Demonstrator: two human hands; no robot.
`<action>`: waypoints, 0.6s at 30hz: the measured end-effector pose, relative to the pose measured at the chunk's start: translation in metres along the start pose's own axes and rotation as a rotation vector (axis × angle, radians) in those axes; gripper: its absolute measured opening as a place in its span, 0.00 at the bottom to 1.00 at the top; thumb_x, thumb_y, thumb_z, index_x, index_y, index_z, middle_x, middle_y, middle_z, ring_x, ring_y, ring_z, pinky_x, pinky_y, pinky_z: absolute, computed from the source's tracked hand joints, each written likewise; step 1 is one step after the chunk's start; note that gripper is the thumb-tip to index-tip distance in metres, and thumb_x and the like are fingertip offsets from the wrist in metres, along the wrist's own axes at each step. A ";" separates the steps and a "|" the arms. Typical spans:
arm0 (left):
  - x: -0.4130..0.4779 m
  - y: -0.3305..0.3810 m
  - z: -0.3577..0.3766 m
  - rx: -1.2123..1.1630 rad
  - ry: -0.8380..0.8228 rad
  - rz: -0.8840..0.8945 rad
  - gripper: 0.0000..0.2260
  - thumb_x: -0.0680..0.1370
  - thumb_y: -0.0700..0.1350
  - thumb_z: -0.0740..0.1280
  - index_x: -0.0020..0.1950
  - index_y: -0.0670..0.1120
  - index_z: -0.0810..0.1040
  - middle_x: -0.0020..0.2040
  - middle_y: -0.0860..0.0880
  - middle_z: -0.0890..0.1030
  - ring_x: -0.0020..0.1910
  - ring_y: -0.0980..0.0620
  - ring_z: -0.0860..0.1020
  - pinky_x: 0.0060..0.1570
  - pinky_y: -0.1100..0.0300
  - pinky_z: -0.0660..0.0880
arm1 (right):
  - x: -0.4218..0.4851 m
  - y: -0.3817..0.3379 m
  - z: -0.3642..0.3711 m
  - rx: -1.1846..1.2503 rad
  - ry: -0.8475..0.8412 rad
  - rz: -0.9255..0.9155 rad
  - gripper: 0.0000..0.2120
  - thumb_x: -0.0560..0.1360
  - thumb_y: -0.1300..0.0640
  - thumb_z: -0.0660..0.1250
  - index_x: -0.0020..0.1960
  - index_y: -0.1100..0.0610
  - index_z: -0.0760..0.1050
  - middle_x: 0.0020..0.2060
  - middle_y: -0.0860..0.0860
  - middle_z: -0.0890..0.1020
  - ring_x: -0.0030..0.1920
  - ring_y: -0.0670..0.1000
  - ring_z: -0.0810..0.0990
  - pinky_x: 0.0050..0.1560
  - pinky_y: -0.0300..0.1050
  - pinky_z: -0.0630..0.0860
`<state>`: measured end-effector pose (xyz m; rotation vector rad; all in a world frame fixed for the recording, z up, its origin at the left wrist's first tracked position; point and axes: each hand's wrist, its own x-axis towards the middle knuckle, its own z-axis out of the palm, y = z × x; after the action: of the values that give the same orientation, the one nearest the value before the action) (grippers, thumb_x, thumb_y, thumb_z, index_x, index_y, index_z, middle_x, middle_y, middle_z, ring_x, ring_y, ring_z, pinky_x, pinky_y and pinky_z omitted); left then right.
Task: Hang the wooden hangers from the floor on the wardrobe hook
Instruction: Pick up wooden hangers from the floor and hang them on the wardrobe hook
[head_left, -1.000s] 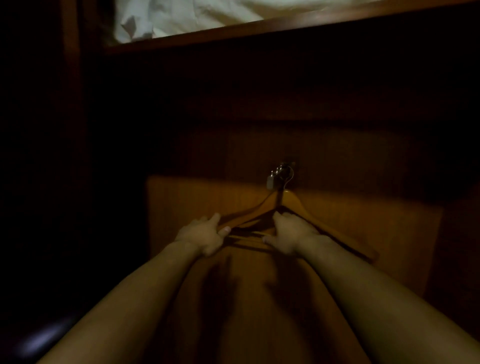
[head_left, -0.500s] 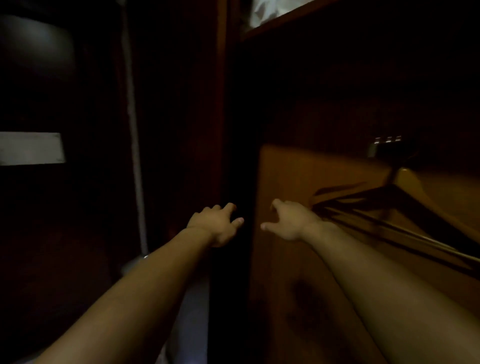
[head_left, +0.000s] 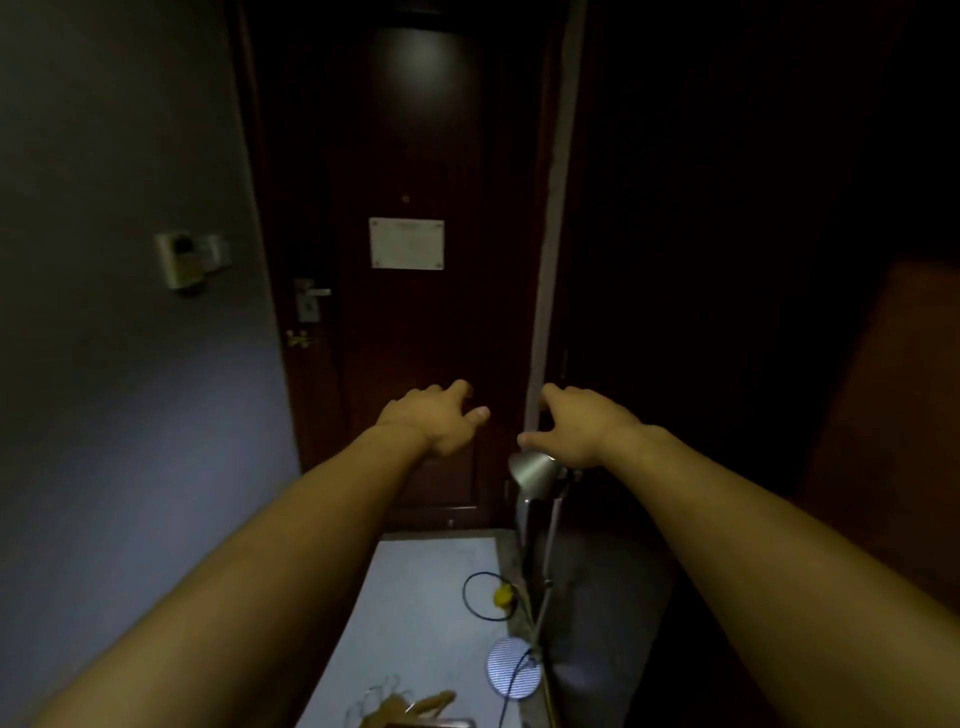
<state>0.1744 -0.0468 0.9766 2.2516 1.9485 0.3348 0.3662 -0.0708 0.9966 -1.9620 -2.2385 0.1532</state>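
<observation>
Both hands are stretched forward at mid-height, empty, fingers loosely spread and curled, holding nothing. The left hand (head_left: 439, 418) hangs in front of the dark wooden door (head_left: 415, 322); the right hand (head_left: 576, 426) is just right of it, over the pale door-frame strip (head_left: 553, 208). Directly below the right hand stands a desk lamp (head_left: 532, 475) with a metal shade, its round base (head_left: 514, 667) on the pale floor (head_left: 415, 597) beside a looped black cable (head_left: 485, 597). The wooden hangers (head_left: 410, 706) lie on the floor at the near edge, between the forearms, only partly in view. On the door are a white notice (head_left: 407, 243) and a lever handle (head_left: 310, 299); a card switch (head_left: 189, 259) sits on the left wall.
</observation>
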 end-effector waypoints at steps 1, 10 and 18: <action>0.002 -0.019 0.000 -0.005 0.001 -0.026 0.26 0.81 0.63 0.54 0.77 0.53 0.61 0.73 0.42 0.70 0.69 0.40 0.71 0.67 0.41 0.69 | 0.010 -0.016 0.008 0.009 -0.012 -0.021 0.31 0.74 0.38 0.68 0.71 0.51 0.67 0.63 0.53 0.75 0.60 0.55 0.77 0.58 0.53 0.77; 0.021 -0.163 0.031 -0.054 -0.092 -0.182 0.28 0.82 0.62 0.55 0.79 0.51 0.58 0.76 0.42 0.68 0.71 0.39 0.70 0.68 0.41 0.69 | 0.084 -0.140 0.122 0.043 -0.202 -0.157 0.32 0.75 0.37 0.66 0.72 0.54 0.66 0.65 0.56 0.75 0.61 0.58 0.76 0.55 0.51 0.75; 0.029 -0.246 0.084 -0.101 -0.252 -0.247 0.28 0.83 0.60 0.55 0.80 0.48 0.57 0.77 0.42 0.66 0.72 0.39 0.69 0.70 0.44 0.68 | 0.122 -0.185 0.198 0.065 -0.344 -0.169 0.29 0.76 0.40 0.67 0.70 0.55 0.66 0.61 0.57 0.77 0.54 0.56 0.76 0.51 0.47 0.73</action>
<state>-0.0349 0.0217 0.8349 1.8616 1.9946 0.1100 0.1336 0.0307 0.8424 -1.8169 -2.5576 0.5735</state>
